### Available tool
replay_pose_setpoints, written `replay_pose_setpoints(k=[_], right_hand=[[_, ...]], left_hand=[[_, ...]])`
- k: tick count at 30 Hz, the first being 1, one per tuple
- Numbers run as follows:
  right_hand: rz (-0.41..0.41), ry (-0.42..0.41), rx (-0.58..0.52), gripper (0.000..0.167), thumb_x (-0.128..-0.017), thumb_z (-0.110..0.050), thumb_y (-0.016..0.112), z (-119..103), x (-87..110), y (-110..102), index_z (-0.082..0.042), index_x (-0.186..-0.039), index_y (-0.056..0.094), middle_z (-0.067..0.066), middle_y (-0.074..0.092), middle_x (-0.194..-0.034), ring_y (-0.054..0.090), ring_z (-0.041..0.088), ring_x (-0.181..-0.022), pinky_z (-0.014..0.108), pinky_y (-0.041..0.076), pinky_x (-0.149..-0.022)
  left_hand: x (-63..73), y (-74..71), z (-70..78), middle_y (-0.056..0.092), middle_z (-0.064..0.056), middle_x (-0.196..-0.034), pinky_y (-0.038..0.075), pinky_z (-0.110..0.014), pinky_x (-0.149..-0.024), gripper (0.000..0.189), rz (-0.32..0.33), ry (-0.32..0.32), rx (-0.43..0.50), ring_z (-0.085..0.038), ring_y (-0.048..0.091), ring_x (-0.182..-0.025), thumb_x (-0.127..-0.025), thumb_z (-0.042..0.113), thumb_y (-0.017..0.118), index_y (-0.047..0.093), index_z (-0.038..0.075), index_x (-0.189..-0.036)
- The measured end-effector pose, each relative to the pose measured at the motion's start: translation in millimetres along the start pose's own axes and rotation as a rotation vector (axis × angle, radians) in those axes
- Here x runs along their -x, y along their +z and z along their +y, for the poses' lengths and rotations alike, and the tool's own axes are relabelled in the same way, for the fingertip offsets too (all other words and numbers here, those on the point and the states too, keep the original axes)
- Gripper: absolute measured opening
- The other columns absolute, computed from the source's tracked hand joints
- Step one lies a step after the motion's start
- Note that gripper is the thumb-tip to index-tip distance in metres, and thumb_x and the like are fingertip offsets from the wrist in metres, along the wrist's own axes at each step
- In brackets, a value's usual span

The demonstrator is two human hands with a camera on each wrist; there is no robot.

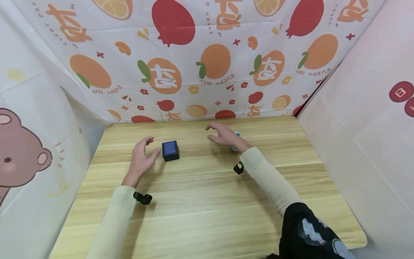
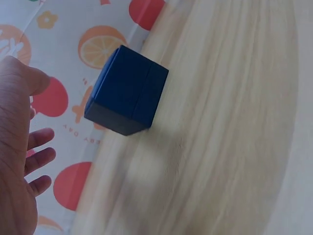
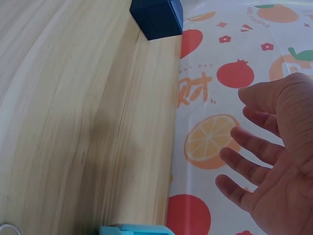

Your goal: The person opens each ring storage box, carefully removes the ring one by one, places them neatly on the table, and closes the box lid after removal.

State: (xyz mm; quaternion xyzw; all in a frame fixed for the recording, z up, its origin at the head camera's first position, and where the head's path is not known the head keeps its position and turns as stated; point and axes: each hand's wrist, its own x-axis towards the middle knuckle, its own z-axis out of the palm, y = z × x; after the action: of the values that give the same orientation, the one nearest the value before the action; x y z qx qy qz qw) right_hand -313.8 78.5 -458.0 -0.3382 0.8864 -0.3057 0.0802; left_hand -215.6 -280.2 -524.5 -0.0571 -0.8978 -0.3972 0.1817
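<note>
A small dark blue box with a lid sits on the wooden table, left of its middle. My left hand hovers just left of the box, thumb and fingers spread apart, holding nothing. In the left wrist view the box stands beyond the thumb, apart from it. My right hand is over the far middle of the table, fingers loosely bent and nothing in them. Under the right wrist is a light blue object, mostly hidden; its edge shows at the bottom of the right wrist view.
The wooden table meets a fruit-patterned cloth at its far edge. Pale cloths hang at the left and the right. Part of a thin ring lies at the lower left corner of the right wrist view.
</note>
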Motion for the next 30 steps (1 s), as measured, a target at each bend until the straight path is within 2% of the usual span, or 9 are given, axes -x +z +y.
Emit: replay_pose_setpoints(k=[7, 14, 19, 23, 26, 30], right_hand=[[-0.012, -0.014, 0.011, 0.036, -0.100, -0.018, 0.062, -4, -7.3, 6, -0.006, -0.134, 0.058, 0.012, 0.061, -0.141, 0.053, 0.030, -0.137, 0.046, 0.041, -0.117], [-0.039, -0.025, 0.010, 0.039, -0.101, -0.019, 0.060, -11, -19.2, 15, -0.004, -0.137, 0.055, 0.013, 0.059, -0.144, 0.050, 0.029, -0.141, 0.045, 0.038, -0.120], [-0.068, -0.040, 0.023, 0.041, -0.101, -0.017, 0.061, -13, -27.6, 29, -0.003, -0.139, 0.054, 0.013, 0.058, -0.144, 0.049, 0.028, -0.141, 0.044, 0.038, -0.120], [-0.090, -0.022, 0.031, 0.042, -0.101, -0.020, 0.061, -18, -32.5, 37, -0.008, -0.140, 0.053, 0.010, 0.057, -0.146, 0.049, 0.026, -0.141, 0.042, 0.038, -0.120], [-0.098, -0.008, 0.052, 0.043, -0.101, -0.023, 0.061, -21, -35.9, 43, -0.011, -0.141, 0.052, 0.007, 0.056, -0.147, 0.049, 0.024, -0.142, 0.041, 0.038, -0.120], [-0.100, -0.028, 0.054, 0.046, -0.099, -0.020, 0.063, -27, -40.5, 50, -0.009, -0.142, 0.052, 0.010, 0.056, -0.148, 0.049, 0.025, -0.142, 0.042, 0.038, -0.120]], left_hand=[[8.7, -6.3, -7.4, 0.061, -0.026, -0.134, 0.035, -0.060, -0.106, 0.057, -0.025, -0.018, -0.039, -0.044, 0.052, -0.125, -0.095, 0.031, 0.069, 0.053, 0.001, -0.141], [12.1, -12.5, -12.0, 0.061, -0.026, -0.134, 0.033, -0.062, -0.106, 0.057, -0.029, -0.029, -0.050, -0.044, 0.052, -0.125, -0.093, 0.028, 0.070, 0.053, 0.000, -0.140], [17.6, -13.7, -13.1, 0.059, -0.026, -0.136, 0.032, -0.063, -0.107, 0.061, -0.095, -0.057, -0.040, -0.045, 0.048, -0.129, -0.092, 0.027, 0.072, 0.050, 0.000, -0.142], [21.3, -12.8, -12.6, 0.056, -0.025, -0.142, 0.031, -0.066, -0.107, 0.067, -0.158, -0.071, -0.028, -0.045, 0.044, -0.133, -0.091, 0.028, 0.073, 0.046, 0.003, -0.147], [21.7, -11.7, -10.4, 0.054, -0.024, -0.144, 0.029, -0.068, -0.108, 0.071, -0.191, -0.089, -0.020, -0.045, 0.042, -0.135, -0.090, 0.030, 0.075, 0.044, 0.005, -0.149], [21.3, -9.2, -9.4, 0.054, -0.024, -0.146, 0.026, -0.069, -0.110, 0.075, -0.215, -0.102, -0.018, -0.045, 0.040, -0.137, -0.087, 0.029, 0.078, 0.043, 0.006, -0.149]])
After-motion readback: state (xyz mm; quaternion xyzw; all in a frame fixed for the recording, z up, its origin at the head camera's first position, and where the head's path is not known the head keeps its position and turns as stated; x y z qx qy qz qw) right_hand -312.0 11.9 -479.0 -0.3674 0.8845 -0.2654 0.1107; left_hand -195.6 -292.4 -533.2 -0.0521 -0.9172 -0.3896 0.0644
